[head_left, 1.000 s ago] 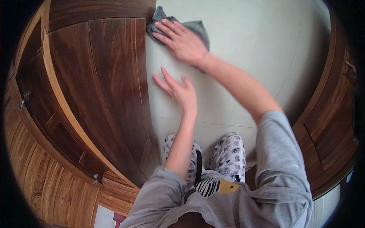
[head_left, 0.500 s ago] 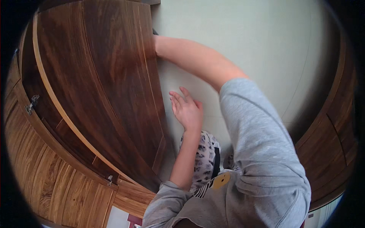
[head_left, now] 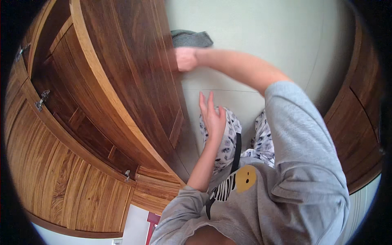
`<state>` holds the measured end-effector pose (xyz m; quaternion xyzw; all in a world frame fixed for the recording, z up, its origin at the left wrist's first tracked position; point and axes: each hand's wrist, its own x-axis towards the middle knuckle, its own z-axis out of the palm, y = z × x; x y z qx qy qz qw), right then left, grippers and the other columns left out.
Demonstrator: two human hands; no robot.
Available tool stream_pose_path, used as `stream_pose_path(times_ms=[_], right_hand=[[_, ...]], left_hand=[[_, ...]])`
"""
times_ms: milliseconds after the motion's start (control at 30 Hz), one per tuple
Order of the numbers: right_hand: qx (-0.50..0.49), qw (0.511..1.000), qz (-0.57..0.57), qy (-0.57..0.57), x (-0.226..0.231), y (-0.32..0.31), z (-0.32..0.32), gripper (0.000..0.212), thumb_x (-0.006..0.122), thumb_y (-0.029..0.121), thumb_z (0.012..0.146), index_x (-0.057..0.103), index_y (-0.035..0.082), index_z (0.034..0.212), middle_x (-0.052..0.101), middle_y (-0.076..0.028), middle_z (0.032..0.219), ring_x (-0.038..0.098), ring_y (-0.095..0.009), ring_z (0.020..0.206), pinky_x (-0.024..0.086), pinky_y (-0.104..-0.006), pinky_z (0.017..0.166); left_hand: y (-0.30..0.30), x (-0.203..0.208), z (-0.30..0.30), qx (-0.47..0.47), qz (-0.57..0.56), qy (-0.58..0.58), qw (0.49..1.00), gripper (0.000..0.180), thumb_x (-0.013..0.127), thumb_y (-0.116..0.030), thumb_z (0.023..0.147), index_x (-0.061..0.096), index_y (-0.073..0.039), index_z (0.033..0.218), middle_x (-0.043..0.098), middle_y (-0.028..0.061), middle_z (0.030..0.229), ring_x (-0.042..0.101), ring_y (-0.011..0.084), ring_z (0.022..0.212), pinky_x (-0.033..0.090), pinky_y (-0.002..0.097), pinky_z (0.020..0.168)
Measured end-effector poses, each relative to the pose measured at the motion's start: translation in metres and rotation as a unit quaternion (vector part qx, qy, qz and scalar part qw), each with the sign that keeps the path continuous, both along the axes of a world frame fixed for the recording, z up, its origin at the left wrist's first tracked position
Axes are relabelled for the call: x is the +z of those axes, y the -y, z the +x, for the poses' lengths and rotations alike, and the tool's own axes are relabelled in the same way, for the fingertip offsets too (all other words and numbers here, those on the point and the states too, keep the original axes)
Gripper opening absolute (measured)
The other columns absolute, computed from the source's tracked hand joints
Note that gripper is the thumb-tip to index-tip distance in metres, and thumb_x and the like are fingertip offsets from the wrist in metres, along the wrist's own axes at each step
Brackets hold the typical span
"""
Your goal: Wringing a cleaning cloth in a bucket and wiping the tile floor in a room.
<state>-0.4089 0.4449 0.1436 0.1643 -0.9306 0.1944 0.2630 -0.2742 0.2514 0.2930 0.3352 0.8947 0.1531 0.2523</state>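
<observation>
My right hand [head_left: 186, 59], blurred by motion, is closed at the edge of a dark wooden cabinet door [head_left: 134, 61]. A grey cloth [head_left: 194, 39] sticks out on the far side of this hand, bunched against the door. The fingers are partly smeared, but the cloth moves along with the hand. Lower down, my left hand [head_left: 213, 117] hangs in the air over my leg. It holds nothing, and its fingers are spread.
Metal hinges [head_left: 42, 100] line the frame of the cabinet [head_left: 69, 163] at left, where its dark inside shows behind the door. Pale floor tiles [head_left: 261, 24] lie ahead. Another dark wooden furniture front [head_left: 351, 134] stands at right.
My right hand has come out from behind the door's edge, and more of the grey cloth shows. The view has shifted, showing more of the cabinet's inside. My left hand remains open.
</observation>
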Motion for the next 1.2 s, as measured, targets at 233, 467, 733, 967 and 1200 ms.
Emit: stream_pose_path(times_ms=[233,467,733,967,1200], right_hand=[[-0.079,0.978,-0.101,0.163,0.03,0.047,0.046,0.029,0.053,0.02,0.089,0.069,0.009,0.111,0.064,-0.008,0.13,0.049,-0.026,0.133,0.024,-0.0479,0.122],[0.184,0.951,-0.178,0.176,0.037,0.017,0.134,0.022,0.06,0.027,0.089,0.066,0.007,0.09,0.065,-0.012,0.124,0.052,-0.028,0.129,0.026,-0.0496,0.122],[-0.211,0.924,-0.213,0.236,0.057,0.052,0.144,0.057,0.059,0.019,0.091,0.047,0.005,0.144,0.032,-0.013,0.16,0.027,-0.024,0.151,0.018,-0.0435,0.125],[-0.12,0.925,-0.197,0.301,0.042,0.074,0.19,0.062,0.046,0.02,0.094,0.034,0.006,0.154,0.021,-0.006,0.166,0.017,-0.021,0.154,0.015,-0.0411,0.127],[0.043,0.952,-0.157,0.26,0.015,0.123,0.2,0.06,0.044,0.019,0.092,0.042,0.003,0.149,0.031,-0.008,0.163,0.023,-0.021,0.152,0.015,-0.0406,0.127]], left_hand=[[0.027,0.037,0.01,-0.006,-0.02,0.112,0.993,0.041,0.058,0.002,0.088,0.06,-0.004,0.129,0.044,0.0186,0.147,0.054,0.0368,0.128,0.044,0.0431,0.107],[0.029,0.038,-0.001,-0.003,-0.012,0.12,0.993,0.035,0.056,0.0,0.089,0.066,-0.006,0.122,0.058,0.0149,0.133,0.057,0.0335,0.123,0.046,0.0404,0.103],[0.04,0.027,-0.011,0.103,0.032,0.169,0.98,0.031,0.053,0.002,0.089,0.068,-0.003,0.115,0.063,0.0143,0.124,0.061,0.0315,0.118,0.046,0.0383,0.102],[0.059,0.036,-0.021,0.119,0.012,0.166,0.979,0.031,0.052,0.005,0.09,0.068,-0.003,0.115,0.064,0.0132,0.123,0.061,0.0289,0.118,0.048,0.037,0.101],[0.065,0.035,-0.026,0.12,0.01,0.151,0.981,0.03,0.052,0.004,0.091,0.069,-0.003,0.114,0.065,0.0126,0.122,0.063,0.0284,0.116,0.049,0.0371,0.098]])
